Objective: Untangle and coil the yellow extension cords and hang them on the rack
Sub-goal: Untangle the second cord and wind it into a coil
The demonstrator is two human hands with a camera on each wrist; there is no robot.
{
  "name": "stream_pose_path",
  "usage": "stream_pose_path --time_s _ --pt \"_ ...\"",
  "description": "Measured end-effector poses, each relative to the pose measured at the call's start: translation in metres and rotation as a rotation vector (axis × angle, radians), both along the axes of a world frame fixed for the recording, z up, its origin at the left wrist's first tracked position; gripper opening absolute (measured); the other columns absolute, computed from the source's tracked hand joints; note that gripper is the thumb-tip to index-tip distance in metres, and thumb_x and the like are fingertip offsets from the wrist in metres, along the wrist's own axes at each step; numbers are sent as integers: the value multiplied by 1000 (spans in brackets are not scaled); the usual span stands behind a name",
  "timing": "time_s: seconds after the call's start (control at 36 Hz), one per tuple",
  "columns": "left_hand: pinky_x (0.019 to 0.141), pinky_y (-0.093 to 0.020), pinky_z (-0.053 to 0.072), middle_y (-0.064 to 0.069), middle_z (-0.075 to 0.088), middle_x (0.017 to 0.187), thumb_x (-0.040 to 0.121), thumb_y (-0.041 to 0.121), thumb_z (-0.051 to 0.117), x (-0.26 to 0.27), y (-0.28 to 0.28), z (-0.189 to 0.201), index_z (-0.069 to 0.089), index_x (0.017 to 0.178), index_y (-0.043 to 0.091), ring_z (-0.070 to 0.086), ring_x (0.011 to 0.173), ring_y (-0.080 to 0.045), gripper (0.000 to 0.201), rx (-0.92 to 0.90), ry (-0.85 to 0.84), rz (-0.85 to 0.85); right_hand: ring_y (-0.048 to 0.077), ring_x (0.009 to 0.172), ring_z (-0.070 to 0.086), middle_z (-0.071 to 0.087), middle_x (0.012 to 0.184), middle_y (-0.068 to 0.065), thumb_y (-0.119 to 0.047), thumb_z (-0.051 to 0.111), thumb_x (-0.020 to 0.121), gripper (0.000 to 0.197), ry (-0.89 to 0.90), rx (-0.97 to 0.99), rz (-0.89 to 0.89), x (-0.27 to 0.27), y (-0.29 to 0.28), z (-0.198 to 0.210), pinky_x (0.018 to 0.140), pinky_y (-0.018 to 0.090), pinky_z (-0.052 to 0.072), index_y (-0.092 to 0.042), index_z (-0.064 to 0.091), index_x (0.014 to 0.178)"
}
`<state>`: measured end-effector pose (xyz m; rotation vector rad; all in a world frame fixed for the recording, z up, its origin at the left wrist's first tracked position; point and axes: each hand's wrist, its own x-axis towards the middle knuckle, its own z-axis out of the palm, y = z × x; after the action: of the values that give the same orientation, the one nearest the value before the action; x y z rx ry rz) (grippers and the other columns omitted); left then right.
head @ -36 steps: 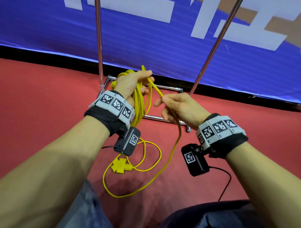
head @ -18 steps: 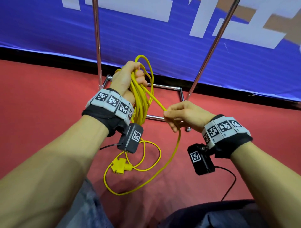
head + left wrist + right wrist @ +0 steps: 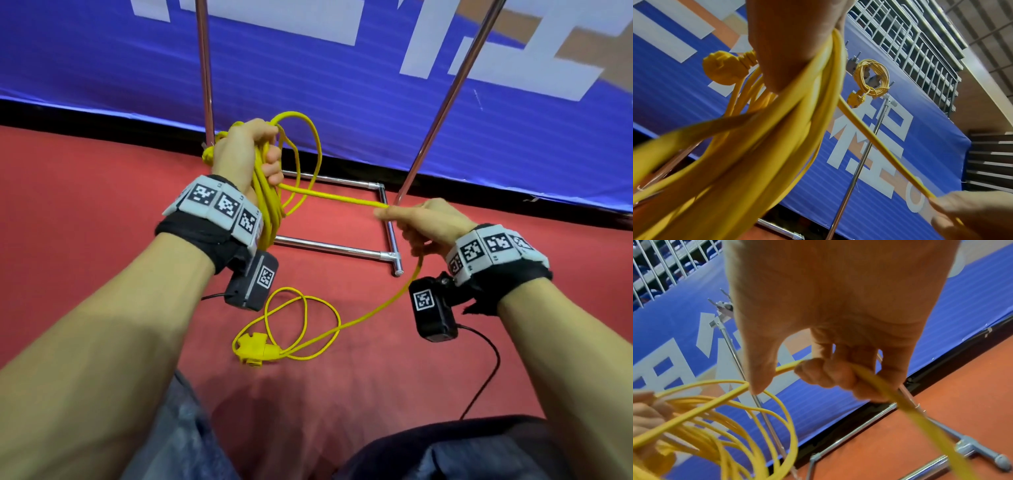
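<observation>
Since the last look we have drawn our right hand (image 3: pixel 428 222) out sideways, so a straight run of the yellow cord (image 3: pixel 339 198) now spans between the hands. Behind stands the rack (image 3: pixel 442 113), one coil (image 3: pixel 872 78) already hung. Our left hand (image 3: pixel 246 150) grips the coil bundle; the right's fingers curl round the cord. Only a short tail and socket end (image 3: pixel 255 349) remain on the floor.
</observation>
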<state>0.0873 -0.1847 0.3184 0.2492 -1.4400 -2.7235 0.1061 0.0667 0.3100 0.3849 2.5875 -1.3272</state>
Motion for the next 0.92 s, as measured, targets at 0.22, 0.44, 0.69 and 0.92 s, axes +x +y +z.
stream_pose_path --time_s 0.22,0.44,0.69,0.92 --pt "37 -20 28 -5 49 45 83 5 61 -5 13 -11 53 62 7 31 31 -14 23 -326 9 23 7 40 17 28 52 -6 -11 53 85 25 48 -793 -170 -4 -8 25 36 19 14 -18 38 66" --pt "38 -19 34 -3 58 53 86 7 65 1 19 -20 59 62 9 37 35 -11 25 -548 18 -202 17 59 53 59 79 11 3 41 86 22 105 -1245 -45 10 -27 33 63 31 54 8 58 100" --pt "49 -25 34 -4 71 70 85 46 66 11 45 -24 63 85 10 40 42 -12 36 -306 -111 -398 18 52 59 64 63 3 -32 45 101 31 215 -430 339 20 -52 14 54 28 51 -13 61 83" --pt "44 -24 41 -7 49 50 63 15 77 10 54 -21 68 79 2 44 42 -18 22 -200 -119 -270 19 49 59 61 57 7 -34 44 102 43 183 -257 386 23 -65 2 51 27 51 -6 61 73"
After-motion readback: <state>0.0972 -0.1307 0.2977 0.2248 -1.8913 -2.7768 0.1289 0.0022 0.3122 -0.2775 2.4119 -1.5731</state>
